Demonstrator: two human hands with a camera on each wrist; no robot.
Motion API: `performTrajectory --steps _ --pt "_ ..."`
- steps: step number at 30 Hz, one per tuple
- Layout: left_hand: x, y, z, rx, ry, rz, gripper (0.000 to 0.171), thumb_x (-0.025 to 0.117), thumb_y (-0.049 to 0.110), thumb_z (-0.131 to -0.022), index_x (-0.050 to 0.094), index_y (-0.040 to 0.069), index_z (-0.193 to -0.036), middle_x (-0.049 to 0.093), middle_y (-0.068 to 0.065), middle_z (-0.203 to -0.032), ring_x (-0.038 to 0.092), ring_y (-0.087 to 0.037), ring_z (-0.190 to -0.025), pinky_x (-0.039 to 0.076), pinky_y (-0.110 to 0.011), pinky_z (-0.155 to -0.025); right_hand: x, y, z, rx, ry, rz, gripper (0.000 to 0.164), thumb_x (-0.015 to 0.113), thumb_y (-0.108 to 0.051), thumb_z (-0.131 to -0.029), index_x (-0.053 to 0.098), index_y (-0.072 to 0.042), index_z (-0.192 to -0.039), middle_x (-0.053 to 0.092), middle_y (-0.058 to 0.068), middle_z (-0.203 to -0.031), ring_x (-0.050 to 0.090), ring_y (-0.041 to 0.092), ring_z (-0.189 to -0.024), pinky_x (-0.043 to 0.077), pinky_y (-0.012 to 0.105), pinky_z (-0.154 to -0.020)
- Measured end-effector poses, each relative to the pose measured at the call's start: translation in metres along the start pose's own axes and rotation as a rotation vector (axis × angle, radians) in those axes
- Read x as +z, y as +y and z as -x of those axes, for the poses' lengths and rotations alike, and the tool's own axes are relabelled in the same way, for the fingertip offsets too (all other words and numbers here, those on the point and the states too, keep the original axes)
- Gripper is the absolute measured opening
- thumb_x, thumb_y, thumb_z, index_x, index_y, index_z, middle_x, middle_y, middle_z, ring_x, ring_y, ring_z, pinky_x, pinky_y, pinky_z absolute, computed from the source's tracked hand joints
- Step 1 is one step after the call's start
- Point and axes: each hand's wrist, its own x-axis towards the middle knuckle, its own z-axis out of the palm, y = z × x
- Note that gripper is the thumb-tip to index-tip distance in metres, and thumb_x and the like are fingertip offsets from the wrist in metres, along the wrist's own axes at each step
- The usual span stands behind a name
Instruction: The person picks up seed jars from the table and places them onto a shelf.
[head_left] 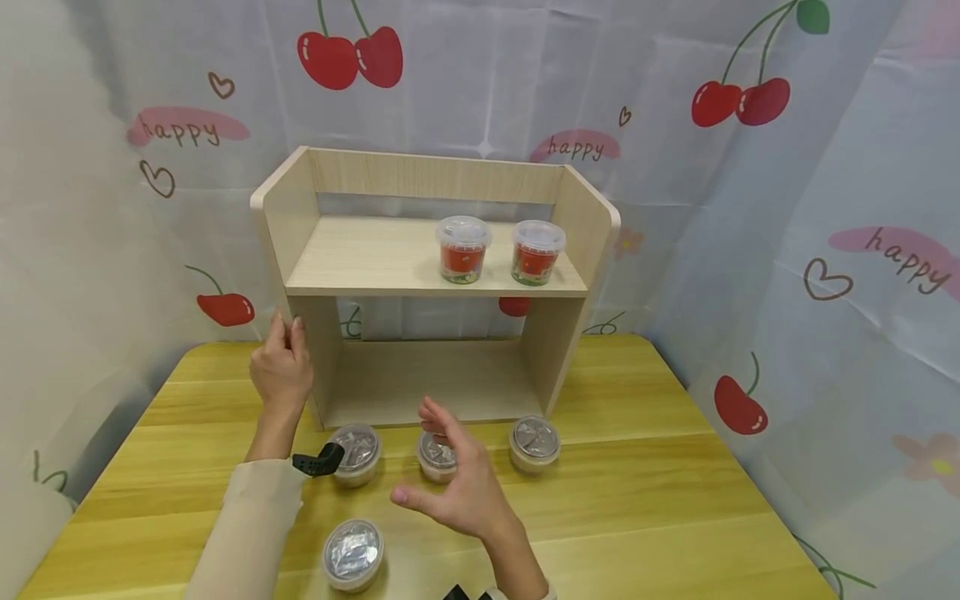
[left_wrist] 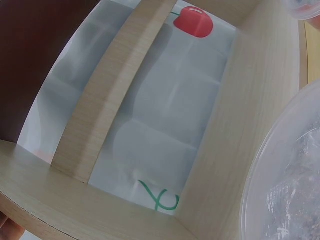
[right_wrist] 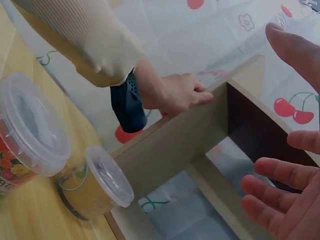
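Note:
A pale wooden two-tier shelf stands on the table. My left hand grips the front edge of its left side panel; the right wrist view shows this left hand with its fingers bent over the panel's edge. My right hand is held in the air in front of the shelf, thumb and fingers spread, holding nothing. Beyond its fingers a lidded plastic tub is partly hidden. Other tubs stand near the shelf's front, one left and one right.
Two lidded tubs with red labels, one beside the other, stand on the upper board's right half. Another tub is nearer me, on the yellow wood-grain table. A cherry-print curtain hangs behind.

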Motion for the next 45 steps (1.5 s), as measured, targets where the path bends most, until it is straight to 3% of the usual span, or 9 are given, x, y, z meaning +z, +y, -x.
performTrajectory --steps 6,13,28,38,45 --pt "0.000 0.002 -0.001 -0.003 0.004 0.008 0.025 0.056 0.019 -0.100 0.050 0.000 -0.085 0.041 -0.014 -0.054 0.040 -0.032 -0.044 0.026 -0.042 -0.045 0.004 0.004 0.005 0.038 -0.041 0.001 0.098 0.088 -0.031 -0.070 0.035 -0.018 -0.152 0.051 0.002 -0.144 0.051 0.026 -0.127 0.040 0.046 -0.104" --pt "0.000 0.002 -0.001 -0.002 0.012 0.006 0.024 0.057 0.019 -0.100 0.052 -0.001 -0.087 0.043 -0.015 -0.055 0.041 -0.032 -0.044 0.027 -0.042 -0.044 0.012 0.010 0.011 0.053 -0.103 -0.042 0.099 0.089 -0.028 -0.071 0.033 -0.023 -0.153 0.050 0.000 -0.143 0.050 0.020 -0.127 0.042 0.045 -0.102" --pt "0.000 0.001 -0.001 -0.007 -0.005 -0.004 0.025 0.055 0.019 -0.101 0.051 -0.001 -0.086 0.043 -0.016 -0.055 0.039 -0.030 -0.044 0.026 -0.039 -0.044 0.033 0.022 0.024 0.024 -0.150 -0.002 0.102 0.091 -0.032 -0.069 0.034 -0.012 -0.152 0.054 0.005 -0.138 0.053 0.018 -0.122 0.045 0.039 -0.099" --pt "-0.001 0.001 -0.001 -0.015 -0.013 0.001 0.025 0.055 0.019 -0.101 0.051 -0.002 -0.088 0.044 -0.016 -0.056 0.039 -0.029 -0.045 0.026 -0.039 -0.045 0.044 0.031 0.030 0.019 -0.188 0.026 0.104 0.091 -0.033 -0.068 0.033 -0.017 -0.153 0.053 0.003 -0.139 0.053 0.014 -0.121 0.046 0.035 -0.096" --pt "0.000 0.000 -0.001 -0.017 -0.020 0.000 0.026 0.054 0.020 -0.101 0.052 -0.002 -0.089 0.045 -0.018 -0.057 0.040 -0.032 -0.045 0.027 -0.041 -0.045 0.047 0.032 0.032 0.082 -0.229 0.016 0.105 0.091 -0.035 -0.068 0.031 -0.022 -0.153 0.051 0.000 -0.141 0.052 0.013 -0.122 0.045 0.033 -0.098"
